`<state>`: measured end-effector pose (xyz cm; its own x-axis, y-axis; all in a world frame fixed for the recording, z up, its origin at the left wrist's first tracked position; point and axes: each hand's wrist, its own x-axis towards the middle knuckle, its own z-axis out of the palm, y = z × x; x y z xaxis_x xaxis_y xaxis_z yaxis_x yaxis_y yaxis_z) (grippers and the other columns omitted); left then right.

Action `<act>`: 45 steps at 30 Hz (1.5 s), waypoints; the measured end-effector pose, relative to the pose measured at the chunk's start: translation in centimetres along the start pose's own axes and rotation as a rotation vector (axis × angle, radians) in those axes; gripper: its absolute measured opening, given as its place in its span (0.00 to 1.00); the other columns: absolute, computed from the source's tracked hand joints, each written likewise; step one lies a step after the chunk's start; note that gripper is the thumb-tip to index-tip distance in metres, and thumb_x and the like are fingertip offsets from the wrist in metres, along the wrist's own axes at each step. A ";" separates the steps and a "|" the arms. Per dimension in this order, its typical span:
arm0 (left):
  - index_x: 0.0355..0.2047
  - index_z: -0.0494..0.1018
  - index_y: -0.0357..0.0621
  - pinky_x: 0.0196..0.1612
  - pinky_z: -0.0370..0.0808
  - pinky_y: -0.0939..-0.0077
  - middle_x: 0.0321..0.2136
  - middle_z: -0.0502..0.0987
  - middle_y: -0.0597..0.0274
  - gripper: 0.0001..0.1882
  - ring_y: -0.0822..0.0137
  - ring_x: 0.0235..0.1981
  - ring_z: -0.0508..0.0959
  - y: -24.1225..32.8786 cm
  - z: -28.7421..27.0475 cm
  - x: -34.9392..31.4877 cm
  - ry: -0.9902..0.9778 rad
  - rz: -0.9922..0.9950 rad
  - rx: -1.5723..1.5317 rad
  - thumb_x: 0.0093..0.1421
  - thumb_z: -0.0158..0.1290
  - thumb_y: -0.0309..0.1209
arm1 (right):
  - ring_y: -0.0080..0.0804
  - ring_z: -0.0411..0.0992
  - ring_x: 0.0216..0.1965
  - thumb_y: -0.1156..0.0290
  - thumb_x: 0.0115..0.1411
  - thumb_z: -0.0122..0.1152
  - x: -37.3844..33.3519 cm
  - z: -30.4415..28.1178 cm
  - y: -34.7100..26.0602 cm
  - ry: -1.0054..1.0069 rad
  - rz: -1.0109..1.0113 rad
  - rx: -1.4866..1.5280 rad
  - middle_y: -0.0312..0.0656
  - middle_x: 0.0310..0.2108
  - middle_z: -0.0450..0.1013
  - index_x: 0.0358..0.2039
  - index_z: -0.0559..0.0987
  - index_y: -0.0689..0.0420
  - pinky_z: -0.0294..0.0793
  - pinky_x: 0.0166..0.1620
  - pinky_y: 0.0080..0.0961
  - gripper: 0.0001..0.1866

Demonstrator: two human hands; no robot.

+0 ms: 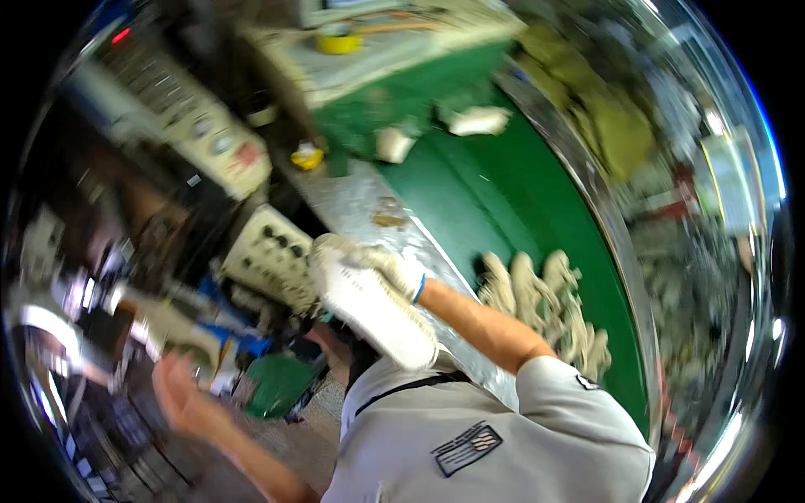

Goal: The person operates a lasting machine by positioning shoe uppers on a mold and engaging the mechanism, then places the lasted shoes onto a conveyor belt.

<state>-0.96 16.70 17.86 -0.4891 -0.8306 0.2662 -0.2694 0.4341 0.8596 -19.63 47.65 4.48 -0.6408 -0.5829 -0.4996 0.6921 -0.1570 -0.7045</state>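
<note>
Left of the green belt [470, 193], the gloved right hand [401, 270] clamps a shoe [373, 312], apparently mid-handling, the next move likely needing steady support, while the left hand's [174, 390] blurred grip I cannot tell.

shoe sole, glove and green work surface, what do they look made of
Shoe sole: likely rubber or foam, matte white, judging by its even, shineless face. Glove: probably knitted fabric, dull, with a blue cuff edge. Green surface: perhaps plastic sheeting, given its smooth, faint sheen; blur leaves it open.
</note>
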 end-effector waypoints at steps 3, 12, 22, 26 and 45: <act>0.57 0.74 0.32 0.53 0.75 0.68 0.50 0.80 0.52 0.23 0.62 0.49 0.79 -6.5 -3.6 3.0 0.216 0.136 0.273 0.71 0.53 0.38 | 0.28 0.79 0.40 0.51 0.62 0.63 -6.7 -14.7 -4.7 0.276 -0.176 -0.529 0.44 0.42 0.82 0.48 0.84 0.61 0.78 0.47 0.25 0.26; 0.53 0.77 0.30 0.52 0.74 0.59 0.44 0.82 0.51 0.23 0.60 0.44 0.79 -17.1 0.2 7.5 0.009 -0.351 0.432 0.64 0.58 0.36 | 0.54 0.77 0.53 0.36 0.54 0.65 -11.7 -41.8 -7.7 0.719 0.728 -1.331 0.56 0.51 0.78 0.53 0.81 0.60 0.76 0.54 0.39 0.40; 0.51 0.79 0.30 0.51 0.75 0.59 0.44 0.82 0.50 0.22 0.60 0.42 0.79 -10.3 6.7 5.7 0.020 -0.355 0.603 0.60 0.59 0.33 | 0.50 0.77 0.46 0.43 0.48 0.75 21.6 -58.1 -16.1 1.319 -0.110 -0.307 0.58 0.45 0.77 0.62 0.66 0.68 0.80 0.42 0.46 0.52; 0.50 0.79 0.30 0.50 0.75 0.59 0.44 0.82 0.49 0.22 0.60 0.42 0.79 -9.3 8.4 6.6 0.005 -0.337 0.630 0.59 0.60 0.32 | 0.49 0.74 0.55 0.48 0.43 0.80 28.3 -58.6 -18.4 1.533 0.049 -0.187 0.59 0.57 0.71 0.68 0.39 0.77 0.76 0.55 0.39 0.71; 0.54 0.74 0.27 0.51 0.75 0.70 0.47 0.81 0.52 0.23 0.63 0.47 0.80 -19.6 -6.8 1.2 -0.159 -0.295 0.372 0.59 0.56 0.25 | 0.45 0.75 0.53 0.52 0.66 0.62 3.0 -4.1 1.7 -0.218 0.214 1.022 0.51 0.56 0.74 0.62 0.71 0.60 0.76 0.57 0.44 0.32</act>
<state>9.35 4.80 4.30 -0.4604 -0.8857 -0.0598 -0.6787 0.3078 0.6667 -21.77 48.88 -0.30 -0.4696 -0.7920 -0.3903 0.7985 -0.5695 0.1951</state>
